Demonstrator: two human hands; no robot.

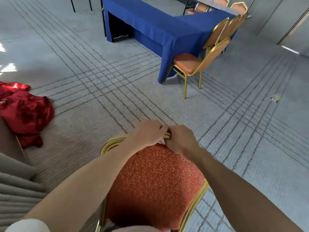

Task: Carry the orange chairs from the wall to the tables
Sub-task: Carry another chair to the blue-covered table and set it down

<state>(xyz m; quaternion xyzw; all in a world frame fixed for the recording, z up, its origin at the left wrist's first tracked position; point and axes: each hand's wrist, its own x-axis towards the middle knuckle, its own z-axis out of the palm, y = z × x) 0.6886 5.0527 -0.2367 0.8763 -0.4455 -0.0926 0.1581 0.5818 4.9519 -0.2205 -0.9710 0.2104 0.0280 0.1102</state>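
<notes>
Carrying an orange-cushioned, gold-framed chair point(155, 181), left hand point(147, 133) and right hand point(181, 139) grip its rail; matching chairs point(189, 62) already stand at far blue-draped tables point(150, 25).

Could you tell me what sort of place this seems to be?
Probably a hotel function or banquet room: long blue-draped tables, gold-framed orange chairs set beside them, and lined carpet across the floor.
</notes>
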